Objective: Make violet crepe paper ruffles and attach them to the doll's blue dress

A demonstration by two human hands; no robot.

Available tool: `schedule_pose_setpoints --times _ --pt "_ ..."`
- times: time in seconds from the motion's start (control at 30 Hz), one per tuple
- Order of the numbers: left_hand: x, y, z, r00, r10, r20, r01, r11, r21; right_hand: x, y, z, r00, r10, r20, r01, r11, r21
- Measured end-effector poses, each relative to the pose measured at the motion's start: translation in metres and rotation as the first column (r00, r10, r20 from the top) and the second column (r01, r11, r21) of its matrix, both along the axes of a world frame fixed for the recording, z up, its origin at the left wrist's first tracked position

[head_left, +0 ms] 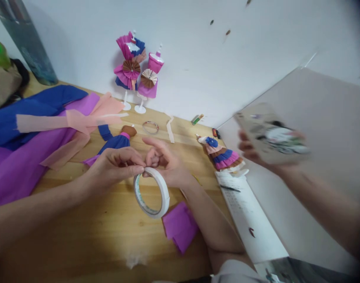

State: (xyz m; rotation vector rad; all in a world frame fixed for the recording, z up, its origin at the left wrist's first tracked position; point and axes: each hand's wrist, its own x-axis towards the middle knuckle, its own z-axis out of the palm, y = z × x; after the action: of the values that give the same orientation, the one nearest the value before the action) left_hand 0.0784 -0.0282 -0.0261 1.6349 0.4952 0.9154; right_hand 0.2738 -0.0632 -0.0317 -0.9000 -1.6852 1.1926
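A narrow white roll of tape (165, 191) hangs tilted above the table between my hands. At its upper edge, the thumb and fingertips of my left hand (116, 167) are closed in a pinch. My right hand (166, 165) meets them there from the other side, its fingers curled against the roll and one finger raised. Just beyond my left hand lies a small dress of blue crepe paper (116, 143) with a brown top. A folded purple paper piece (180, 226) rests on the table below my right wrist.
Two small dressed mannequins (127, 72) stand by the wall. Blue, purple and peach crepe paper (50, 165) covers the left side. A bracelet (150, 127), a layered paper dress (223, 155) and a written sheet with a pen (246, 212) lie about. Another person's hand (250, 153) holds a phone (271, 133) at right.
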Motion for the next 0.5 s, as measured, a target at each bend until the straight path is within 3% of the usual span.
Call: schedule_pose_setpoints --times 0.1,0.27,0.4,0.5 --pt "0.000 -0.004 -0.001 0.999 0.034 0.015 -0.035 0.999 0.027 0.000 -0.003 0.001 1.000 -0.012 0.007 0.012 1.000 0.012" --pt "-0.002 -0.009 0.005 0.992 0.128 0.008 -0.126 0.958 0.257 0.004 -0.002 0.004 1.000 -0.009 -0.025 0.008 1.000 -0.025" --pt "-0.004 -0.008 0.009 0.965 0.263 0.017 -0.235 0.828 0.509 0.009 0.002 0.003 0.973 0.086 -0.213 -0.136 0.963 -0.234" --pt "-0.007 -0.003 0.010 0.929 0.367 0.035 -0.319 0.752 0.577 0.010 0.001 0.005 0.941 0.153 -0.303 -0.248 0.919 -0.305"
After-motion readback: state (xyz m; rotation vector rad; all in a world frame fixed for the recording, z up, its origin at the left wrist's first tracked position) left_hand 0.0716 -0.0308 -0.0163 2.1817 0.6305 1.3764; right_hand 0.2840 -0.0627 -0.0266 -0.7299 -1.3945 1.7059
